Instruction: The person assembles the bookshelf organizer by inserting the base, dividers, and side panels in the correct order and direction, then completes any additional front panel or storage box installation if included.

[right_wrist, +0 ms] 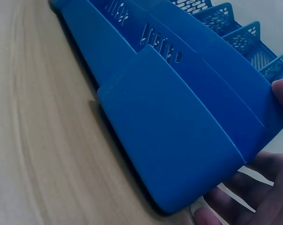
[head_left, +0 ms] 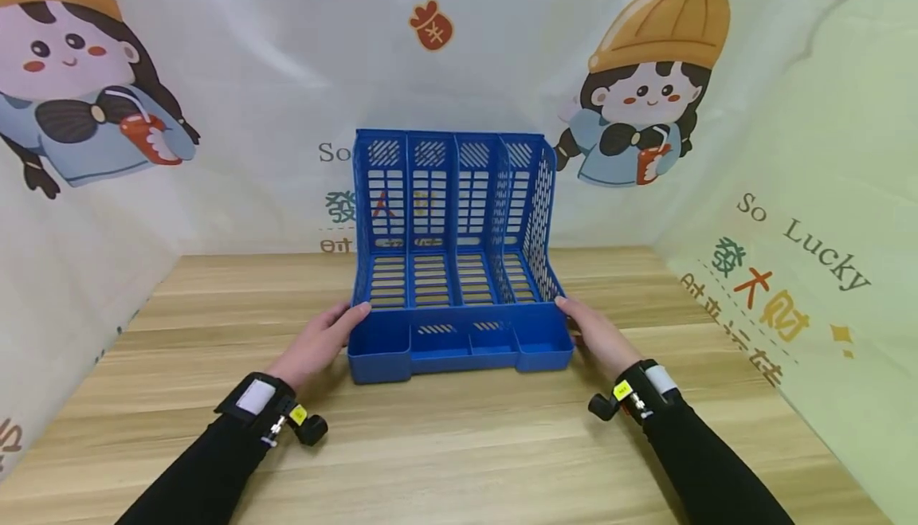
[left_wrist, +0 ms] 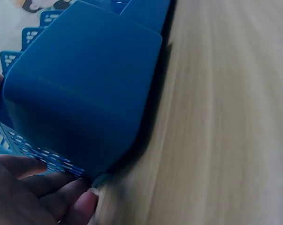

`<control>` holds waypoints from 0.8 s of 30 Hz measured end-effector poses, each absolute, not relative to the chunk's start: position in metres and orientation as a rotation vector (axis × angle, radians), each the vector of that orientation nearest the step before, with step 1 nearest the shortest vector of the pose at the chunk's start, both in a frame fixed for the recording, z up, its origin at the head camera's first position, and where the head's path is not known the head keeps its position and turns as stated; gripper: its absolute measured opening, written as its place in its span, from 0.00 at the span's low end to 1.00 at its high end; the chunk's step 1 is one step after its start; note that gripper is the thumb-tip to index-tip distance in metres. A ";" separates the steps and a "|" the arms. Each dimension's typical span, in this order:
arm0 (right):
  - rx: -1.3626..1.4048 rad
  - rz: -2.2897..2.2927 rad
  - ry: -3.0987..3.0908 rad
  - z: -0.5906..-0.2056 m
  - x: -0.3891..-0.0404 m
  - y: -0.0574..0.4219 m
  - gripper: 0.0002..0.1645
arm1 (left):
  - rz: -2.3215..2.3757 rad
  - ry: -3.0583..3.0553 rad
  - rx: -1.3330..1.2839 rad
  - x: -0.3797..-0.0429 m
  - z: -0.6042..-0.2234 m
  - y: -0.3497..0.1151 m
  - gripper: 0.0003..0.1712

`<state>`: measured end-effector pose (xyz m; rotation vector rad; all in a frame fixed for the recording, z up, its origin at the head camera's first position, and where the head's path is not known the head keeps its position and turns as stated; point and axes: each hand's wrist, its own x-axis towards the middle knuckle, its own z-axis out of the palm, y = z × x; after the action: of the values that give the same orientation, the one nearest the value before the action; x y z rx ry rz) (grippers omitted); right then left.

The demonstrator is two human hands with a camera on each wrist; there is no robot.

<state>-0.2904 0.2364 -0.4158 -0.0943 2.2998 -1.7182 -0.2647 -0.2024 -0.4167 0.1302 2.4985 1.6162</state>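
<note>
A blue plastic file rack [head_left: 464, 366] stands upright at the back of the table, its slatted compartments side by side and a row of small trays along its front. My left hand [head_left: 323, 347] holds the left side, thumb over the upper edge, with curled fingers [left_wrist: 61, 197] low against the slotted side wall. On the opposite side, my right hand [head_left: 601, 339] grips the rack in the same way; its fingers [right_wrist: 244, 190] reach round the lower corner. A dark shadow runs beneath the front edge; whether the base touches the wood cannot be told.
The wood-grain table [head_left: 459, 445] stretches in front of the rack and to both sides. Behind it hangs a pale printed cloth [head_left: 272, 111] with cartoon figures and lettering, which also covers both side walls.
</note>
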 end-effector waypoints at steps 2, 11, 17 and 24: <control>-0.094 -1.765 2.279 -0.418 -0.294 0.232 0.50 | 1.636 2.494 0.105 -0.268 -0.417 -0.204 0.57; -0.094 -1.817 2.249 -0.421 -0.303 0.225 0.50 | 1.637 2.512 0.025 -0.274 -0.418 -0.207 0.59; -0.089 -1.829 2.239 -0.423 -0.306 0.222 0.47 | 1.631 2.521 0.017 -0.278 -0.421 -0.210 0.60; -0.110 -1.883 2.198 -0.426 -0.307 0.220 0.50 | 1.670 2.498 0.034 -0.282 -0.425 -0.212 0.58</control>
<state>-0.3066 0.2198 -0.4255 -0.1103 2.1977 -1.8830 -0.2819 -0.2124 -0.4248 0.0339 2.4978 1.6700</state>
